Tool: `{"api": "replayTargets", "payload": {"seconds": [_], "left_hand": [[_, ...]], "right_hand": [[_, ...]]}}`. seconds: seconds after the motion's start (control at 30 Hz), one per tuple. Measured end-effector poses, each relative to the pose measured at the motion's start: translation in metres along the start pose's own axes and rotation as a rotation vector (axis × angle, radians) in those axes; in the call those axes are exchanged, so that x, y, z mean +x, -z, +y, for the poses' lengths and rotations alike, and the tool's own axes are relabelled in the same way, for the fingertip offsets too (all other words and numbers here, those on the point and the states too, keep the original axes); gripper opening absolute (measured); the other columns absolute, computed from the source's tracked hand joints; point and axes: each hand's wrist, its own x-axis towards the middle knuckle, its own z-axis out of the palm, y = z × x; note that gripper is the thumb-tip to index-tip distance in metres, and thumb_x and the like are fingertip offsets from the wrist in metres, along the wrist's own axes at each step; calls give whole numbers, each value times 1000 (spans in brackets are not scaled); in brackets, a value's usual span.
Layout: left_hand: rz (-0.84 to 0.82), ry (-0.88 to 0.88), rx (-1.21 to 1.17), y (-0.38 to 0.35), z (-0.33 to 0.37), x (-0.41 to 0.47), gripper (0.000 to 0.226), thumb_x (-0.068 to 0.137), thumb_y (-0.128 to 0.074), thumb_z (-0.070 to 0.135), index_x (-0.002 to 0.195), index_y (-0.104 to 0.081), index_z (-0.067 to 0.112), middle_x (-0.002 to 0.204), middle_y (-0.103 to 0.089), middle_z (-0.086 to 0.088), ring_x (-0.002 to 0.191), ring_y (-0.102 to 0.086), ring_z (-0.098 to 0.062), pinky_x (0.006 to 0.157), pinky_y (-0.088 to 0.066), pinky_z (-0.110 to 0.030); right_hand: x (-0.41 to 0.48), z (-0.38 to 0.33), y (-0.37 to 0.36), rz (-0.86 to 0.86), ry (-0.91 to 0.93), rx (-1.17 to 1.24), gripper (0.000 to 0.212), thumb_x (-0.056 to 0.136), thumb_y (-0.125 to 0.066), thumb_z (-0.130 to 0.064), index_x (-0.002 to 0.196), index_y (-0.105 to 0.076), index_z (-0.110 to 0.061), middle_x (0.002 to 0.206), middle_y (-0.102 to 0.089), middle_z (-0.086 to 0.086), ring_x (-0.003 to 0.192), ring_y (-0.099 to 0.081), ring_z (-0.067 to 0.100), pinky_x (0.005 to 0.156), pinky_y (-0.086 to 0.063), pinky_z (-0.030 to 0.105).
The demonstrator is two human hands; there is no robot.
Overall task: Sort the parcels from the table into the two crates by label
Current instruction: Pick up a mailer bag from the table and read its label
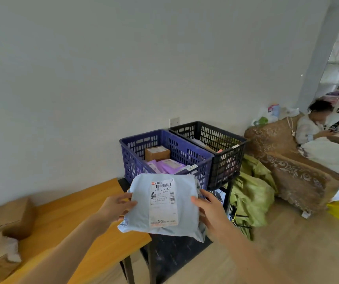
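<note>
Parcel [162, 203] upright between my hands, left hand [116, 206] and right hand [209, 210] pinching its side edges; blue crate [185, 154] straight ahead, black crate [226, 152] rightward.

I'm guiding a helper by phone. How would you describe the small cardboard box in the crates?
By the white wall stand two crates: a blue plastic crate on the left, a black plastic crate on the right. Inside the blue one, toward its far end, sits the small brown cardboard box. Its neighbours are flat purple plastic mailers; it alone is brown and boxy.
</note>
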Motion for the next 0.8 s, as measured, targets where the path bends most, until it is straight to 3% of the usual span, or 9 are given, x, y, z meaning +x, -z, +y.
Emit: {"api": "replayTargets", "payload": {"seconds": [0.17,0.33,0.5,0.63,0.8], "left_hand": [[127,-1,-65,-53,36,21,37,87,-70,23,124,-63,19,112,-67,-4,102,-64,-25,92,-53,-39],[227,-39,-83,-82,68,40,29,87,-70,21,116,-66,18,108,-67,-6,100,-63,-27,86,-56,-37],[312,-67,-48,-90,97,80,12,88,-69,22,98,-66,16,102,-65,-6,95,-62,-24,84,-55,-36],[339,-88,-85,-88,117,127,14,87,-71,22,95,-65,13,99,-65,-8,93,-62,-28,85,-56,-43],[339,-106,-93,-78,132,194,16,86,-71,21,94,-65,7,94,-65,-8,77,-60,-21,62,-53,-30]], "right_hand": [[41,-39,42,-26,46,-99,39,89,-68,-17,124,-50,-23,117,-62,2,101,-63,21,71,-52,33],[86,-68,65,-26,77,-167,29,89,-68,-22,116,-59,-18,112,-65,6,101,-65,25,91,-53,49],[137,-88,66,-20,120,-244,17,89,-67,-25,103,-66,-15,104,-68,9,96,-66,27,90,-54,50],[184,-108,58,-23,139,-269,13,91,-65,-22,102,-66,-16,106,-66,9,99,-64,26,92,-51,46],[249,-130,37,-59,154,-348,27,89,-64,-15,115,-61,-10,106,-64,7,95,-63,23,84,-53,40]]}}
